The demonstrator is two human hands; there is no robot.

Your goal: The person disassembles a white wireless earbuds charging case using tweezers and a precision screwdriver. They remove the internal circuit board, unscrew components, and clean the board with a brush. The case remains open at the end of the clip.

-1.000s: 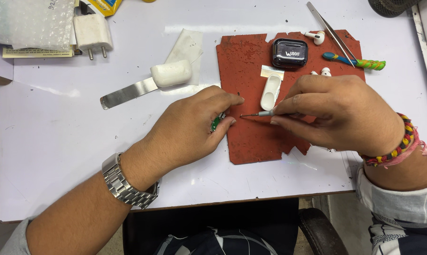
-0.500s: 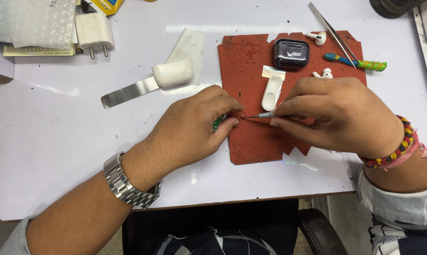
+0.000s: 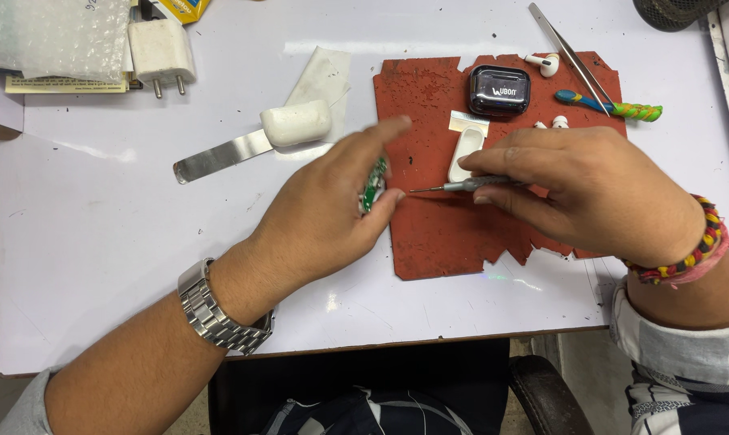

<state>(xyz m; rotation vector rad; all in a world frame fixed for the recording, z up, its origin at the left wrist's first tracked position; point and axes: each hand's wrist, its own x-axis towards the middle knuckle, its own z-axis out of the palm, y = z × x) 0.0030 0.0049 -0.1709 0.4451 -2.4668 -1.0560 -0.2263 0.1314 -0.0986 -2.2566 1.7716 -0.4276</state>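
The left hand point(image 3: 332, 213) pinches a small green circuit board point(image 3: 372, 187) between thumb and fingers, the index finger stretched out over the edge of the red mat point(image 3: 445, 234); the right hand point(image 3: 590, 193) is closed around a thin screwdriver point(image 3: 453, 186), its metal tip pointing at the board and ending just beside the left thumb (whether tip and board touch cannot be told); the two hands sit close together, the board between them, over the mat's left edge. Just beyond the right hand's fingers lies a white case shell point(image 3: 465, 153), and past that a small black case point(image 3: 499, 90); white earbud parts point(image 3: 548, 64) lie near it, with long tweezers point(image 3: 570, 56) and a green-and-blue brush point(image 3: 610, 105) beyond the right hand's knuckles. Beyond the left hand a steel blade with a white handle point(image 3: 251, 143) rests on the white desk point(image 3: 106, 209); farther off on that side sit a white plug adapter point(image 3: 161, 50) and bubble wrap point(image 3: 54, 36). A metal watch point(image 3: 215, 310) rings the left wrist; beaded bands point(image 3: 691, 246) ring the right.
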